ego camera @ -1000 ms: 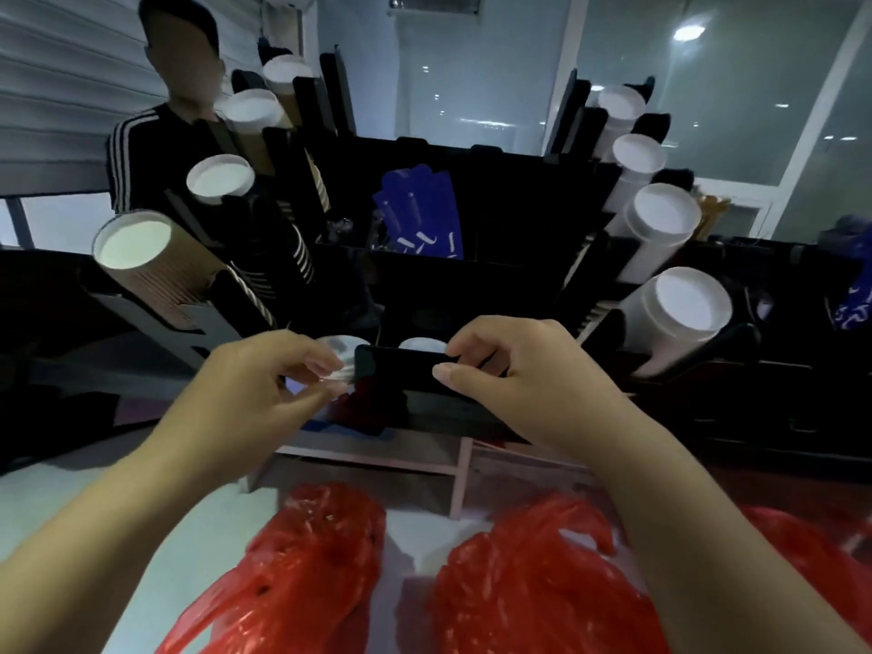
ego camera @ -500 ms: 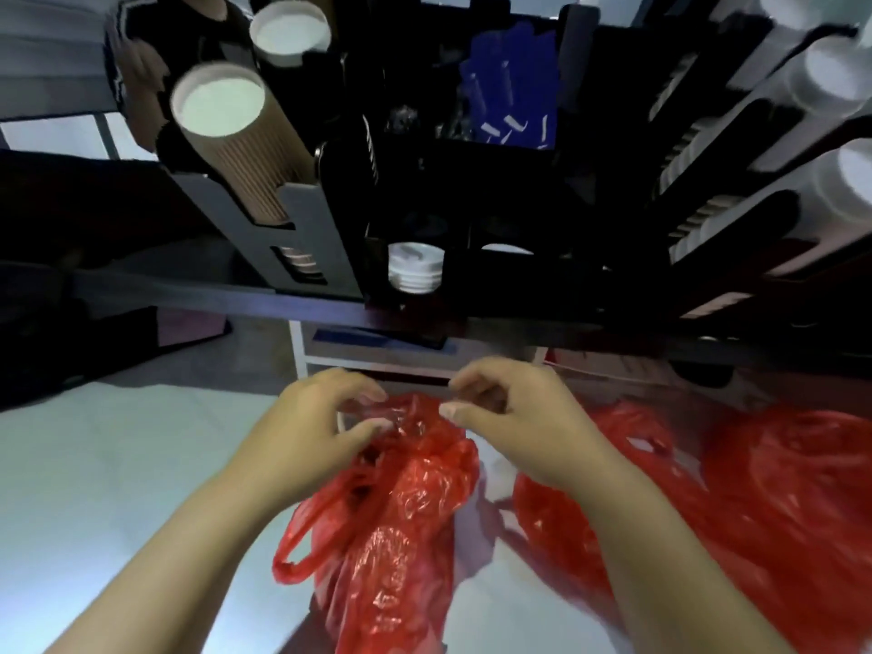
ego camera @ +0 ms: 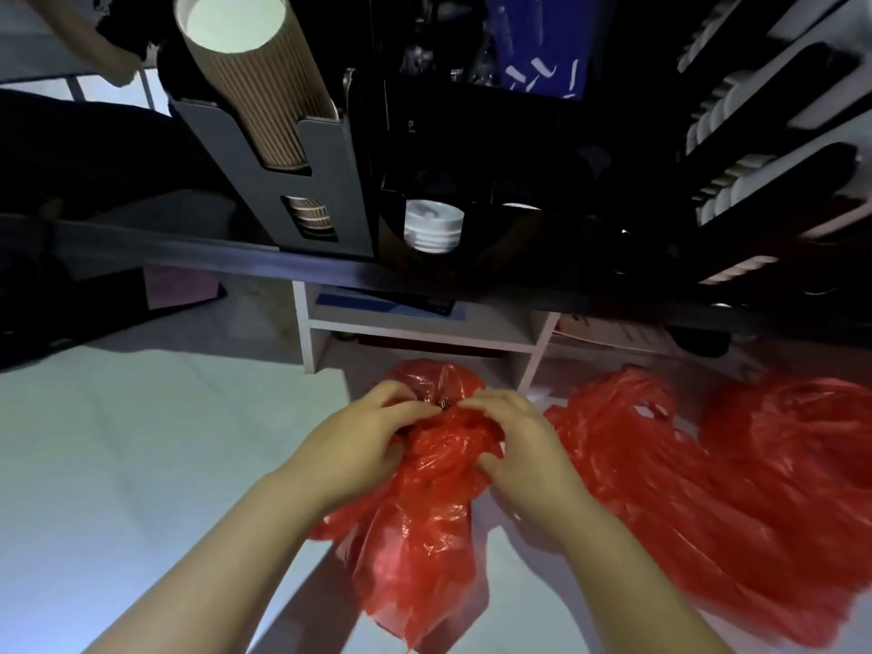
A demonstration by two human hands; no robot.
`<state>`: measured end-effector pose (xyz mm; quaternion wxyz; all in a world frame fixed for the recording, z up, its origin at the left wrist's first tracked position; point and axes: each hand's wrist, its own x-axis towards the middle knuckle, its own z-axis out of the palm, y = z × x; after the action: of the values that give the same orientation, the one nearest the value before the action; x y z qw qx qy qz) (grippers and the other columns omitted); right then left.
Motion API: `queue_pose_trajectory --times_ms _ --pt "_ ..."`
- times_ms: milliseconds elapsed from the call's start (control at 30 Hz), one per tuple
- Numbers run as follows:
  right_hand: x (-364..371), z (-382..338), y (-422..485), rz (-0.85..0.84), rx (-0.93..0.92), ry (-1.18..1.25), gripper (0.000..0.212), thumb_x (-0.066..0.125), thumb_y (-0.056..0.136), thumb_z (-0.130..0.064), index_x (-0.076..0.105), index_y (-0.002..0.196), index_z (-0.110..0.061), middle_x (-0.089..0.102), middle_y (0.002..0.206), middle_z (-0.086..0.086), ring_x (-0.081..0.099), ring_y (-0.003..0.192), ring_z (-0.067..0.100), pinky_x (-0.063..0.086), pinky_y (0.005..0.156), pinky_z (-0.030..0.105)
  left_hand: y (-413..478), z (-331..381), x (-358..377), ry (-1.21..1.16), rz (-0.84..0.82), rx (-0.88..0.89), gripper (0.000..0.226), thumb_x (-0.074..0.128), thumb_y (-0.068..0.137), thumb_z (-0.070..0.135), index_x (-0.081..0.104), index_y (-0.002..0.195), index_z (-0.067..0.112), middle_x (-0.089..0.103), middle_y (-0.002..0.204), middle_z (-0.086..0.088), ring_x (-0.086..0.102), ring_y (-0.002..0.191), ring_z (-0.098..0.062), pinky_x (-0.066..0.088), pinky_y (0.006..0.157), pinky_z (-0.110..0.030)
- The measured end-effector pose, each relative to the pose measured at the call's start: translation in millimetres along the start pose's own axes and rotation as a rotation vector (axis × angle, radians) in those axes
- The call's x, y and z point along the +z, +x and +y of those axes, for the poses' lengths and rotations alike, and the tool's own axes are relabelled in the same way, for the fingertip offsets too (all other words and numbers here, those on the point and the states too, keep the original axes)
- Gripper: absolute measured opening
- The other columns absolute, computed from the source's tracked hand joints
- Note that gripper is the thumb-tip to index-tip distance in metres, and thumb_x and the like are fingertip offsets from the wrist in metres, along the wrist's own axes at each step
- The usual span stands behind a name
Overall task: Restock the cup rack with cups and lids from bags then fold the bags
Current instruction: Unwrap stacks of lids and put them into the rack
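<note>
Both my hands are clamped on the red bag point(ego camera: 424, 535) right in front of me. My left hand point(ego camera: 358, 448) and my right hand point(ego camera: 521, 448) have their fingers curled into the crumpled plastic near its top, fingertips almost meeting. The bag lies on the pale tabletop point(ego camera: 141, 464), its lower end spread out toward me. Just to the right lies a second red bag point(ego camera: 627, 464), and beside that a third red bag point(ego camera: 802, 446), both crumpled. Past the tabletop stands the dark cup rack point(ego camera: 325, 191). A tilted stack of brown ribbed cups point(ego camera: 255, 96) sits in its left slot, a stack of white lids point(ego camera: 433, 224) in a round opening low in the middle, and white cups point(ego camera: 736, 129) in the slots at right.
</note>
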<state>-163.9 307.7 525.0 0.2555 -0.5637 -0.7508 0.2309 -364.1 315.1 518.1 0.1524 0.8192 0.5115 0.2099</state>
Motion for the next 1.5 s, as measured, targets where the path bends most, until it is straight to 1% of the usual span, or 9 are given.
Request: queue_pose_trajectory --times_ms 267,500,700,867,1067,1167,1300,1400,1500 --pt "-2.8 -0.4 7.6 0.242 0.070 0.214 0.058 0.062 0.081 0.012 0.048 0.108 -0.038 0.039 0.111 -0.029 0.053 0.110 0.003 0.046 0.099 0.020 2.8 3.0 -3.2 -0.245 0.090 -0.049 0.034 0.070 0.075 0.050 0.055 0.106 0.044 0.037 0.115 0.026 0.054 0.092 0.002 0.047 0.080 -0.016" --pt "-16.2 -0.7 14.7 0.204 0.053 0.117 0.050 0.054 0.084 0.014 0.059 0.120 -0.020 0.058 0.102 -0.006 0.056 0.081 -0.005 0.045 0.074 0.001 12.7 0.7 -10.9 -0.178 0.178 -0.078 0.005 0.062 0.089 0.029 0.065 0.091 0.026 0.055 0.092 0.016 0.051 0.082 0.000 0.035 0.071 -0.009" --pt "-32.0 11.3 29.0 0.284 0.025 -0.049 0.038 0.057 0.078 0.013 0.072 0.101 -0.013 0.068 0.089 -0.005 0.062 0.084 0.006 0.041 0.079 0.002 14.0 -2.5 -20.8 -0.571 0.206 -0.326 0.010 0.057 0.093 0.015 0.061 0.084 0.013 0.068 0.085 -0.003 0.068 0.070 -0.006 0.056 0.070 -0.028" --pt "-56.4 24.6 29.0 0.350 0.093 -0.111 0.034 0.058 0.080 0.013 0.072 0.098 -0.013 0.068 0.090 -0.005 0.057 0.077 -0.001 0.035 0.072 -0.006 7.9 -33.4 -45.3 -0.721 0.442 -0.474 0.016 0.052 0.093 0.007 0.055 0.078 0.006 0.067 0.082 -0.013 0.069 0.075 -0.026 0.058 0.071 -0.041" --pt "-54.5 17.9 30.9 0.107 0.062 -0.158 0.043 0.061 0.082 0.000 0.067 0.116 -0.024 0.061 0.110 -0.013 0.050 0.097 -0.003 0.033 0.078 -0.003 13.4 -13.9 -39.6 -0.306 0.217 -0.248 0.009 0.062 0.081 0.014 0.061 0.075 0.020 0.064 0.073 0.002 0.057 0.065 -0.008 0.040 0.056 -0.013" --pt "-58.9 15.2 24.0 -0.028 0.098 -0.022 0.041 0.060 0.083 -0.008 0.064 0.118 -0.029 0.060 0.109 -0.016 0.057 0.090 -0.003 0.042 0.074 0.001 16.9 -9.0 -35.8 -0.539 0.127 -0.165 0.030 0.053 0.077 0.038 0.068 0.063 0.017 0.067 0.083 0.000 0.061 0.074 -0.004 0.045 0.071 -0.025" --pt "-57.2 16.2 17.8 -0.150 0.183 0.213 0.027 0.060 0.073 -0.034 0.069 0.098 -0.035 0.065 0.111 -0.012 0.062 0.102 0.005 0.049 0.095 0.032 22.0 0.3 -32.5 -0.511 0.109 -0.161 0.052 0.049 0.093 0.045 0.054 0.051 0.014 0.063 0.064 0.001 0.059 0.061 -0.012 0.048 0.067 -0.033" --pt "-48.9 18.4 12.8 -0.143 0.204 0.204 0.031 0.074 0.074 -0.052 0.074 0.087 -0.024 0.068 0.110 -0.006 0.063 0.101 0.008 0.047 0.093 0.028 29.0 12.4 -34.3 -0.348 -0.027 -0.094 0.031 0.067 0.081 0.043 0.042 0.069 0.028 0.057 0.059 0.007 0.049 0.051 -0.004 0.041 0.054 -0.022" --pt "-37.2 20.7 9.0 -0.104 0.155 0.000 0.017 0.086 0.068 -0.028 0.069 0.072 -0.025 0.066 0.098 -0.009 0.061 0.093 0.005 0.048 0.086 0.022 36.5 19.5 -34.6 -0.111 -0.203 -0.038 0.037 0.065 0.072 0.062 0.049 0.098 0.042 0.059 0.078 0.010 0.054 0.070 -0.003 0.045 0.064 -0.023"
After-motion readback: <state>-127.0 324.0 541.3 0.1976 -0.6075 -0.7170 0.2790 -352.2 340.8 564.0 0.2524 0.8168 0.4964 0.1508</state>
